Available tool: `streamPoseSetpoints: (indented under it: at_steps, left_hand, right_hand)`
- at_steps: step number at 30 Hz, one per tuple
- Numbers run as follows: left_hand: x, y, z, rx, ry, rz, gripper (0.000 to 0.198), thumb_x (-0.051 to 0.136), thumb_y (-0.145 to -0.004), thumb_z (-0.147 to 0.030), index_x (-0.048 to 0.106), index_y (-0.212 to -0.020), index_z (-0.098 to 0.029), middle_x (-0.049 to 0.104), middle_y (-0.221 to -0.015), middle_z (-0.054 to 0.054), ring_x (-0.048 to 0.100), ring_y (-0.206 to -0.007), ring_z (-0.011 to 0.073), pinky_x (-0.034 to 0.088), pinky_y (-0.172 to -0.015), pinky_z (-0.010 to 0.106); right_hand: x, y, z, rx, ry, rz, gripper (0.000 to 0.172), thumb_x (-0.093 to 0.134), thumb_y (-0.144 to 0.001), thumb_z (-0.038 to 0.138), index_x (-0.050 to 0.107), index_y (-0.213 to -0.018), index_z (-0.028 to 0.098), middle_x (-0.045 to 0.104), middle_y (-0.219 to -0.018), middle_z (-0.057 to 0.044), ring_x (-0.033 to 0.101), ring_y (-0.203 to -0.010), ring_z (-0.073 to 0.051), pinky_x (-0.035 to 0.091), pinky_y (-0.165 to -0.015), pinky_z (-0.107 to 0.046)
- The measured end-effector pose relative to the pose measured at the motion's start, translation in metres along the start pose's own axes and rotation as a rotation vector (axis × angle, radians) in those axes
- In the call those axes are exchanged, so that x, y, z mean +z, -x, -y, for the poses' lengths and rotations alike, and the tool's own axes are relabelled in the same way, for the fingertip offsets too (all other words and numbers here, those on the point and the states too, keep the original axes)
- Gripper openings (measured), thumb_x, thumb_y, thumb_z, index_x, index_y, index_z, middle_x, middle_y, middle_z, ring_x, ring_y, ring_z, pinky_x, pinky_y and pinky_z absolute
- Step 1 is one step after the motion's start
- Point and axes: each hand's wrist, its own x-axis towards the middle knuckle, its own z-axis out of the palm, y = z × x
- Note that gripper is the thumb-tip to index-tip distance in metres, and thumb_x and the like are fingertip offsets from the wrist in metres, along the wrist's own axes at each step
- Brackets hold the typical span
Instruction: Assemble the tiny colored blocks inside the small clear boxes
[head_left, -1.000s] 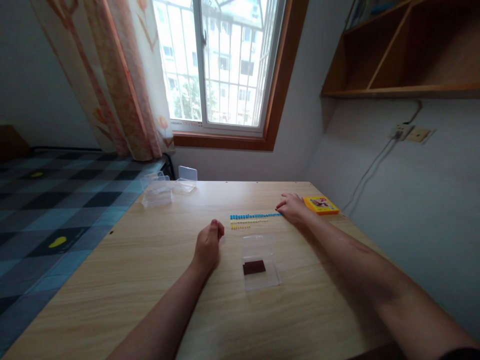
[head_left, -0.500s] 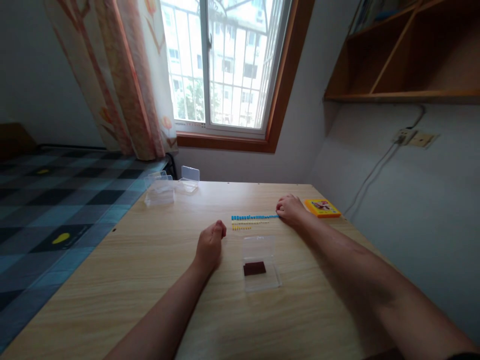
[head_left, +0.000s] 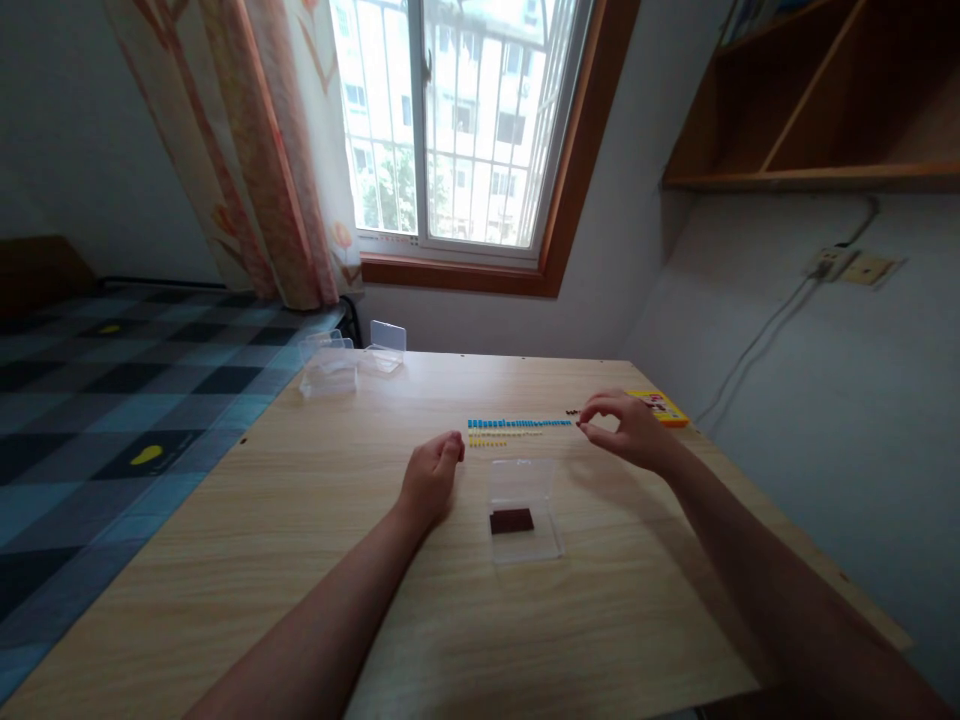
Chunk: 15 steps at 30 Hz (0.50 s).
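Note:
My left hand (head_left: pixel 433 470) rests on the table in a loose fist, beside the left end of the rows; whatever its curled fingers may hold is hidden. A long row of small blue pieces (head_left: pixel 510 423) runs to the right, with shorter rows of tiny yellow pieces (head_left: pixel 486 439) in front of it. At the right end of the blue row, my right hand (head_left: pixel 622 425) pinches thumb and forefinger together; a tiny dark speck shows at the tips, too small to name. A few small dark brown pieces (head_left: pixel 572 412) lie just behind those fingertips.
Nearer me lies an open clear plastic box (head_left: pixel 546 545) with a dark brown slab (head_left: pixel 512 521) in it. Several empty clear boxes (head_left: pixel 330 378) stand at the far left corner. Partly behind my right hand is a yellow box (head_left: pixel 664 407) at the table's right edge.
My right hand has drawn back to the right from the end of the blue row, its fingers now in a visible pinch. Dark brown pieces have come into view. My left hand stays in place.

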Motion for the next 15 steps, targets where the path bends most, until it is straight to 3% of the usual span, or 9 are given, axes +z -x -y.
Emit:
streamPoseSetpoints:
  at_steps: [3,7,11,15]
  left_hand:
    - [-0.001,0.001,-0.005,0.027,-0.02,0.01,0.042,0.038,-0.094,-0.047,0.048,-0.063,-0.023,0.051,-0.058,-0.002,0.05,-0.06,0.0182,0.036,-0.06,0.029]
    - [-0.003,0.002,-0.009,0.044,-0.05,-0.005,0.039,0.038,-0.095,-0.045,0.052,-0.067,-0.022,0.051,-0.059,-0.002,0.05,-0.061,0.0185,0.035,-0.061,0.029]
    - [-0.003,0.002,-0.008,0.048,-0.066,0.0,0.039,0.037,-0.096,-0.044,0.054,-0.069,-0.022,0.052,-0.061,-0.001,0.052,-0.063,0.019,0.036,-0.062,0.03]
    - [-0.002,0.002,-0.007,0.043,-0.072,0.015,0.04,0.036,-0.097,-0.044,0.055,-0.07,-0.022,0.053,-0.061,-0.001,0.052,-0.063,0.0195,0.038,-0.063,0.03]
  right_hand:
    - [-0.002,0.028,0.039,-0.153,-0.283,0.154,0.009,0.061,-0.084,0.019,0.069,-0.081,0.021,0.07,-0.082,-0.003,0.061,-0.077,-0.017,0.048,-0.072,-0.028]
    - [0.022,0.043,0.069,-0.263,-0.33,0.359,0.012,0.063,-0.078,0.012,0.07,-0.082,0.02,0.069,-0.082,0.0,0.06,-0.071,-0.012,0.044,-0.067,-0.023]
    - [0.049,0.042,0.073,-0.291,-0.229,0.461,0.014,0.065,-0.075,0.012,0.072,-0.082,0.021,0.069,-0.079,0.001,0.058,-0.067,-0.012,0.041,-0.065,-0.023]
    - [0.053,0.041,0.069,-0.298,-0.201,0.52,0.014,0.066,-0.079,0.015,0.075,-0.086,0.022,0.072,-0.082,0.0,0.06,-0.067,-0.013,0.041,-0.064,-0.023]
